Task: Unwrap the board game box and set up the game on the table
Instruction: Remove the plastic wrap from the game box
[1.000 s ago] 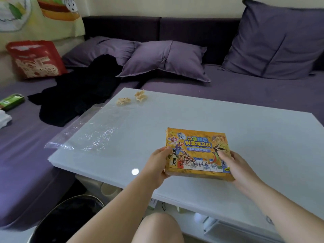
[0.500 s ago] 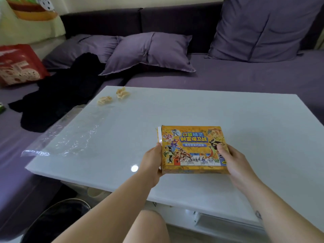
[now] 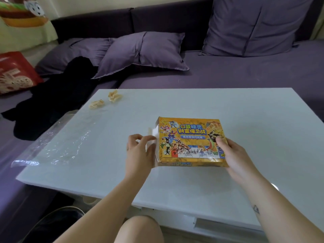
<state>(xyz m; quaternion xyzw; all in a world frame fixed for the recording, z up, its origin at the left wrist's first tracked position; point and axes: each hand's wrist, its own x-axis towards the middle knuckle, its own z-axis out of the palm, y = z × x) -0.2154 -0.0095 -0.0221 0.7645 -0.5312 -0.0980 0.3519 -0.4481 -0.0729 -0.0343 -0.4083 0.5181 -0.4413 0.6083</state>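
White table fills the middle of my view, and a purple sofa goes around its far side and left side. The board game box is over the table, close to the near edge. It is yellow with cartoon monsters, and its picture side faces up. I cannot tell if it sits on the table or is held just above it.

I see the right hand gripping the box's right end, with the thumb on top and the fingers curled under. The left hand is at the box's left end. Its thumb and fingers pinch a white flap that sticks out there.

A clear plastic wrap lies flat along the table's left edge and hangs over it a little. Two crumpled scraps lie near the far left corner, close together.

On the sofa I see two purple pillows lying down, a big cushion leaning on the back, a black cloth and a red bag. A bare knee shows below the table's near edge.
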